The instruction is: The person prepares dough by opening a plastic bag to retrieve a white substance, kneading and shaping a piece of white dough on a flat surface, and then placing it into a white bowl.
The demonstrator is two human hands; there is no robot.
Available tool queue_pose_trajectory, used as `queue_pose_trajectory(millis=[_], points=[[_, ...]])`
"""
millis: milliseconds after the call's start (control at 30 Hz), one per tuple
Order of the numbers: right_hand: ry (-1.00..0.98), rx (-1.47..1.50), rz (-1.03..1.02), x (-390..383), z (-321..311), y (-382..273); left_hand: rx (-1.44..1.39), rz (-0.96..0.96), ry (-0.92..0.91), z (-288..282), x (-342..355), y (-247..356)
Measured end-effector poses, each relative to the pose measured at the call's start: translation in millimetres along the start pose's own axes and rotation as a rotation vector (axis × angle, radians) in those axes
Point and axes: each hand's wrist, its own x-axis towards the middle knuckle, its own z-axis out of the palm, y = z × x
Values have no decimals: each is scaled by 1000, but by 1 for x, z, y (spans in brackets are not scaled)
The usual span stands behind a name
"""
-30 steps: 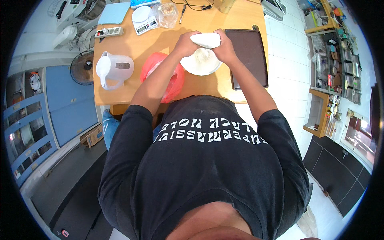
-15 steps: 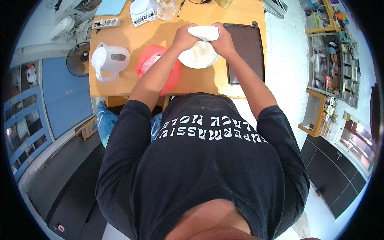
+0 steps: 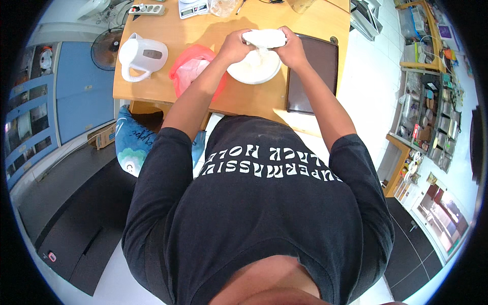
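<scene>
Above the table, my left hand (image 3: 235, 47) and my right hand (image 3: 292, 49) grip opposite ends of a rounded white bowl (image 3: 266, 38), its outside facing me. It is tilted over a larger white bowl (image 3: 253, 80) standing below. Pale, flour-like powder (image 3: 261, 57) shows between the two and lies inside the lower bowl. My thumbs and fingers are closed on the sides of the upper bowl; part of the fingers is hidden behind it. A red plastic bag (image 3: 182, 68) with something pale inside sits beside my left forearm.
A dark baking tray (image 3: 314, 76) lies right of the bowls. The white electric kettle (image 3: 144, 56) stands at the table's left, with a power strip (image 3: 146, 9) behind it. A kitchen scale (image 3: 193, 8) and clear bag (image 3: 223, 7) are at the back. A blue cushion (image 3: 133, 142) rests below the table edge.
The view has shifted, so the table's back edge shows less. The upper bowl remains tilted in both hands, and more powder shows under its rim and in the lower bowl.
</scene>
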Motion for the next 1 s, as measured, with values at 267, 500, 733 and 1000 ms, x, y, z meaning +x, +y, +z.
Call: queue_pose_trajectory(millis=[267,500,733,1000], points=[[-66,-113,16,3,-8,4,195,-54,-10,11,8,8],[-84,-18,-3,1,-9,-4,214,-61,19,14,6,11],[-15,-151,-13,7,-8,7,155,23,-55,12,1,15],[-30,-116,9,5,-8,8,283,0,-6,17,6,14]])
